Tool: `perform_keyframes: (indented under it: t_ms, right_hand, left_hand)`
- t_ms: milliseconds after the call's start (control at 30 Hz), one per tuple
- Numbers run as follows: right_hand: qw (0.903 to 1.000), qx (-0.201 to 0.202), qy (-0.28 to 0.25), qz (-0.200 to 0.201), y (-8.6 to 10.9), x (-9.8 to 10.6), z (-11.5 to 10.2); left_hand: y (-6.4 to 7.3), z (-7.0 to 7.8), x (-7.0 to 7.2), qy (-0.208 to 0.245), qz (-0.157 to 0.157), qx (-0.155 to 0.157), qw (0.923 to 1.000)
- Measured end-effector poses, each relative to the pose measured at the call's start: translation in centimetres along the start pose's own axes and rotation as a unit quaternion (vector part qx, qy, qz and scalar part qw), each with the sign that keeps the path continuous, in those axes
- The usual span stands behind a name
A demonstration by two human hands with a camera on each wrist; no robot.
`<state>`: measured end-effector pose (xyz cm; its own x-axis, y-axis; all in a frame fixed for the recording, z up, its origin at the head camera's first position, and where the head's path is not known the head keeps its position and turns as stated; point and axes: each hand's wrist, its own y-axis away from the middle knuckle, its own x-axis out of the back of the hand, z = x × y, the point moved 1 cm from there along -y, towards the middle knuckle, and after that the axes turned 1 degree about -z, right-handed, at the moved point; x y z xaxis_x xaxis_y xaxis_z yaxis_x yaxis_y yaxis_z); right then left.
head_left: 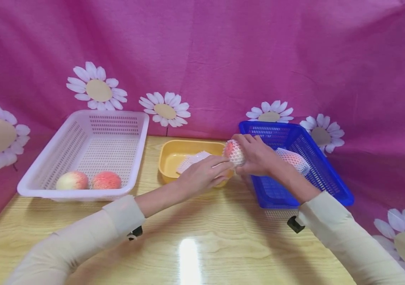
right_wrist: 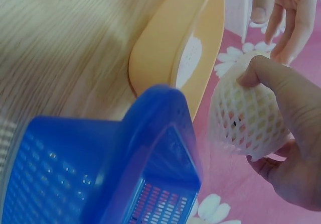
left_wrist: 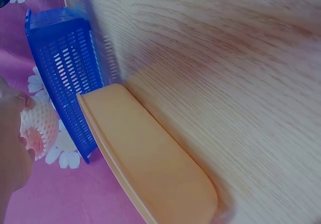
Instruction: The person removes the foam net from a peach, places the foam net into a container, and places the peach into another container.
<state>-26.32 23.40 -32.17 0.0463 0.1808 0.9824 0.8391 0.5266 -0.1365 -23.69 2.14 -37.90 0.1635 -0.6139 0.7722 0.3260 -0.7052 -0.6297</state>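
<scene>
A peach in a white foam net (head_left: 233,153) is held up by my right hand (head_left: 257,154) at the near right corner of the yellow basin. In the right wrist view, the right thumb presses on the netted peach (right_wrist: 246,116) while fingers support its other side. My left hand (head_left: 202,174) reaches over the basin, its extended fingers close beside the peach. The right wrist view shows that left hand (right_wrist: 293,15) with loose, spread fingers. White foam netting (head_left: 192,159) lies in the yellow basin (head_left: 169,158), partly hidden by the left hand.
A blue basket (head_left: 332,186) at right holds another netted peach (head_left: 293,160), partly covered by the right forearm. At left stands a white basket (head_left: 28,180) with two bare peaches, one pale (head_left: 70,181), one redder (head_left: 106,180). A pink flowered cloth (head_left: 202,59) hangs behind the wooden table (head_left: 159,253).
</scene>
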Motion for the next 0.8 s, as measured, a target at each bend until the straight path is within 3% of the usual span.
perform_keyframes:
  t_ms: [333, 600, 800]
  right_hand:
    - [0.9998, -0.008, -0.009, -0.018, -0.1, -0.9, -1.4]
    - [0.9984, 0.056, -0.003, 0.008, 0.2, -1.9, -2.3]
    - [0.9980, 0.063, -0.007, 0.007, 0.6, -2.5, -3.2]
  left_hand:
    - [1.1, -0.4, 0.4, -0.029, 0.026, -0.001, 0.9992]
    - [2.5, -0.6, 0.7, -0.025, 0.030, 0.010, 0.9992]
    - [3.5, -0.4, 1.1, -0.012, 0.019, 0.027, 0.9994]
